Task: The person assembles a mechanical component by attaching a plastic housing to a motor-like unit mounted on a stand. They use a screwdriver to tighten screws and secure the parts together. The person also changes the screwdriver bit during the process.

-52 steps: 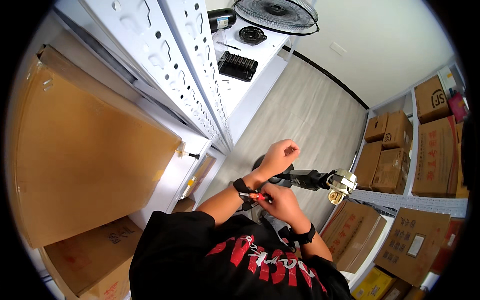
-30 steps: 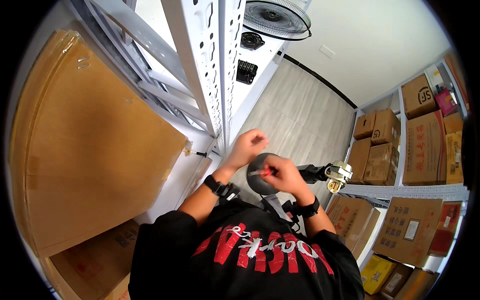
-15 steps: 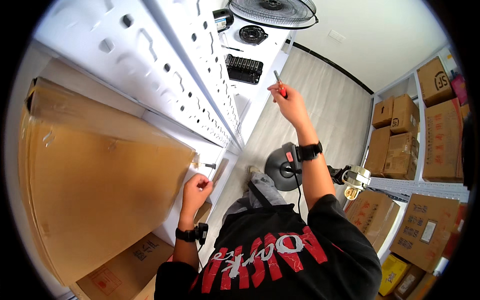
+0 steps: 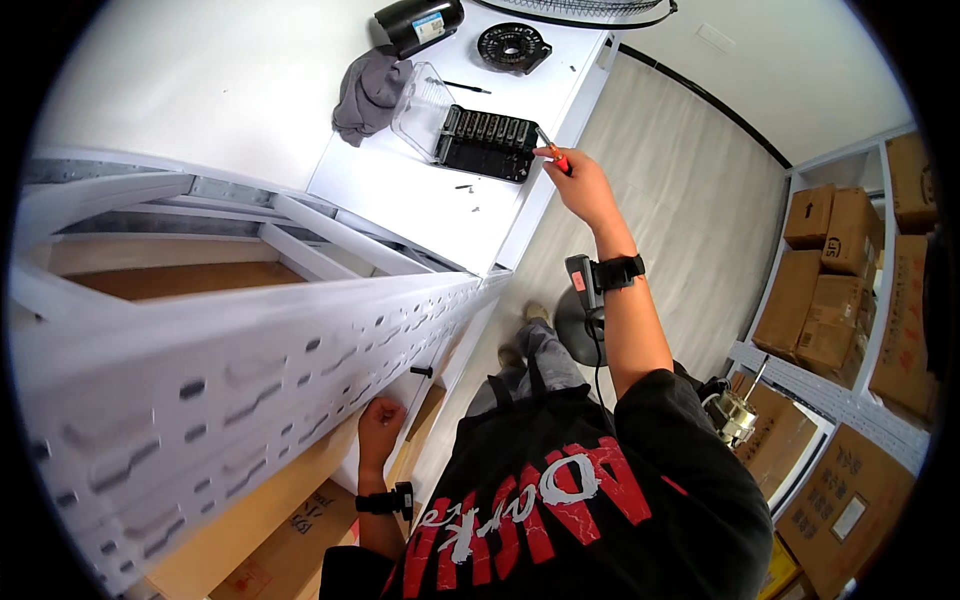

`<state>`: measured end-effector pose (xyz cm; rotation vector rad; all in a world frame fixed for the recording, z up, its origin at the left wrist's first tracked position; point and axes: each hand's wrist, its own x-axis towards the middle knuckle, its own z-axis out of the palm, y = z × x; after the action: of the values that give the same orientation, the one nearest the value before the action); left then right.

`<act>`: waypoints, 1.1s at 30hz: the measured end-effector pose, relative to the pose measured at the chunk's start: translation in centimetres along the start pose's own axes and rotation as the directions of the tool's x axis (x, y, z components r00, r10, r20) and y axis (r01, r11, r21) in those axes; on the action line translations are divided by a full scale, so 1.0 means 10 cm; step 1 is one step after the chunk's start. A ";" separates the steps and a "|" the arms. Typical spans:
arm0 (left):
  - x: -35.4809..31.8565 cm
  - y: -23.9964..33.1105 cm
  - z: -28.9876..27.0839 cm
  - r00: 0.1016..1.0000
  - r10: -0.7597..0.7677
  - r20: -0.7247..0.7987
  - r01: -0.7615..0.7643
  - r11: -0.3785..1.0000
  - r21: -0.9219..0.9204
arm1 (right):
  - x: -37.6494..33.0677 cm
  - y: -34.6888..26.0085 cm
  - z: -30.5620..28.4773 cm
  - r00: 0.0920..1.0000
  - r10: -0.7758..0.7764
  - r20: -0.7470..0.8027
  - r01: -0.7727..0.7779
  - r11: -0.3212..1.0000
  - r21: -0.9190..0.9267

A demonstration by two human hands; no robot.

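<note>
Two hands are at work, well apart. Our right hand (image 4: 583, 186) reaches out over the white table (image 4: 420, 195), fingers closed around a small red-handled screwdriver (image 4: 553, 153) whose tip hovers just beside the black bit case (image 4: 487, 143). Our left hand (image 4: 380, 420) rests curled against the white shelf frame (image 4: 300, 350), holding nothing we can make out. We judge this a tool swap; next calls for a careful reach into the case's slots.
</note>
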<state>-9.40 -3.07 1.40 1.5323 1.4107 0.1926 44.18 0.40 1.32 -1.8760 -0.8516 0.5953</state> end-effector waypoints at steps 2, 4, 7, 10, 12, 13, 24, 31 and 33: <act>0.01 0.00 0.00 1.000 -0.017 0.017 0.017 1.000 -0.001 | 0.07 0.01 0.06 0.999 -0.020 0.031 0.019 1.000 0.019; 0.02 0.06 0.00 0.999 -0.044 0.026 0.044 0.999 -0.018 | 0.10 0.10 0.16 0.996 -0.075 0.039 0.074 0.997 0.017; -0.01 0.23 0.01 0.993 -0.113 0.021 0.113 0.994 -0.004 | 0.14 0.06 0.23 0.994 -0.054 0.095 0.056 0.998 -0.010; 0.03 0.07 -0.02 0.994 -0.105 0.030 0.105 0.994 -0.015 | 0.16 0.10 0.26 0.993 -0.094 0.078 0.098 0.994 -0.051; 0.04 0.08 -0.02 0.990 -0.138 0.031 0.138 0.990 -0.013 | 0.14 0.05 0.27 0.993 -0.106 0.061 0.111 0.989 -0.097; 0.04 0.09 -0.02 0.987 -0.155 0.032 0.155 0.988 -0.012 | 0.13 0.02 0.26 0.989 -0.138 0.053 0.144 0.981 -0.127; 0.08 -0.02 -0.06 0.989 -0.138 0.057 0.143 0.987 -0.079 | 0.32 -0.29 0.31 0.950 -0.117 0.289 0.270 0.774 -0.573; 0.05 -0.14 -0.05 0.991 -0.131 -0.002 0.131 0.991 -0.016 | 0.53 -0.22 0.22 0.919 -0.119 0.375 0.317 0.787 -0.529; 0.04 -0.09 -0.01 0.993 -0.115 -0.027 0.113 0.992 -0.064 | 0.60 -0.18 0.18 0.911 -0.119 0.395 0.304 0.841 -0.448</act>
<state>-9.97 -2.90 0.58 1.3993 1.4978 0.1890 46.19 6.55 1.94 -2.1205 -1.5611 0.6175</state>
